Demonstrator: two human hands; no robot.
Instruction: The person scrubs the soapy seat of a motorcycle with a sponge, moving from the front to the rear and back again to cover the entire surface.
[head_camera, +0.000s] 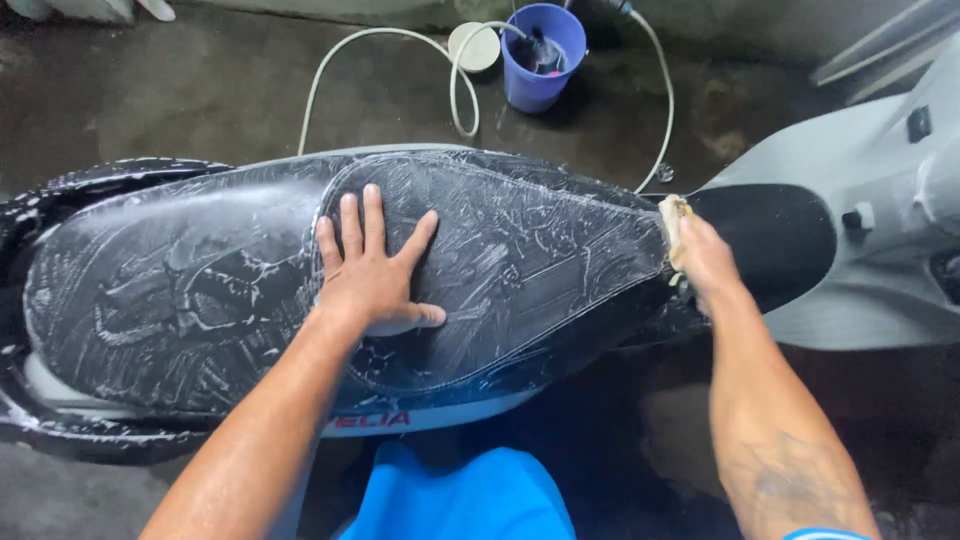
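**Soapy scooter seat under two bare hands**

Seen from a head-worn camera looking down, a black scooter seat (250, 280) lay across the middle of the view, coated in white streaks of lather. Its long axis ran from left to right: the broad rear end sat at the left, and the seat narrowed toward the right, where its tip pointed at the scooter's grey body panels (880, 270).

The left hand (372, 270) lay flat on the middle of the seat, fingers spread and released, grasping nothing. Judging by the straight arm behind it, the palm appeared to be pressed there to brace the person leaning over the scooter.

The right hand (705, 260) was at the narrow front end of the seat, its grip clenched around a pale yellow sponge (672, 225). The sponge was touching the seat's edge just where the lather stopped and clean black surface began, which suggested that the hand was held there to scrub that part.

On the wet concrete floor (200, 100) beyond the seat stood a blue bucket (540, 55), well apart from both hands, with a pale hose (395, 40) looping beside it. Blue clothing (470, 500) showed at the bottom edge.
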